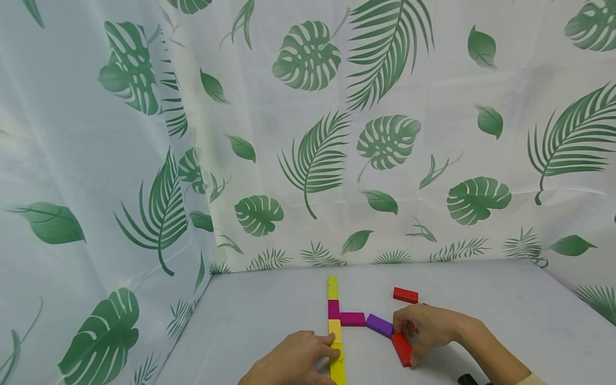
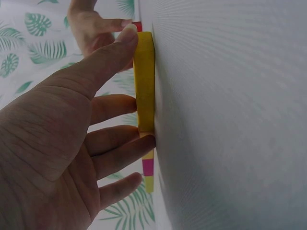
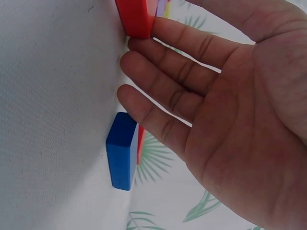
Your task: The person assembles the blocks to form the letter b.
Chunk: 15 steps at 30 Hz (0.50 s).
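My right hand [image 1: 428,326] grips a red block [image 1: 403,350] on the table, thumb at its near end and index finger at its far end. A purple block [image 1: 379,325] adjoins it, leading left to a magenta block [image 1: 353,319]. That one meets a straight row of yellow and magenta blocks. Along this row my left hand [image 1: 298,355] rests its fingers on the yellow blocks [image 1: 337,369]. The left wrist view shows the thumb against the near end of a yellow block [image 2: 145,81], the other fingers fairly straight along its side.
Beyond my right hand lies a loose red block [image 1: 406,294]. A blue block [image 3: 121,151] stands near the right little finger, mostly hidden in the head view. A black object [image 1: 467,379] shows at the front edge. Leaf-printed curtains [image 1: 385,214] surround the white table [image 1: 269,299].
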{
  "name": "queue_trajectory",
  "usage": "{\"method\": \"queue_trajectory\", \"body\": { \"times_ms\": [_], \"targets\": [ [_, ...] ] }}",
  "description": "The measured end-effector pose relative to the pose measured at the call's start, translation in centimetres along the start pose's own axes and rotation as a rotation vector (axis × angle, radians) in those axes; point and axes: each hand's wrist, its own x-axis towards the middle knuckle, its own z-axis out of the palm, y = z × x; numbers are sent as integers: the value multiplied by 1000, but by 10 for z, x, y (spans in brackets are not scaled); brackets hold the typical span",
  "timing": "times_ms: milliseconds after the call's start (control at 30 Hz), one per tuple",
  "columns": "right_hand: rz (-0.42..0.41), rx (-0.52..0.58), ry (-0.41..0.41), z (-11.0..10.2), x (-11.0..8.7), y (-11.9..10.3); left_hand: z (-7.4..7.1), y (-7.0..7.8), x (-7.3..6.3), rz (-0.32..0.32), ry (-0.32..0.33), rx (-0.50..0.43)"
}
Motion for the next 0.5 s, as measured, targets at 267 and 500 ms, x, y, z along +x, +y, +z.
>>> {"method": "queue_trajectory", "body": {
  "times_ms": [267, 500],
  "targets": [
    [-14, 12, -1, 0, -1, -1, 0, 0, 0, -1, -1, 5],
    [-24, 6, 1, 1, 0, 2, 0, 1, 0, -9, -1, 2]
  ]
}}
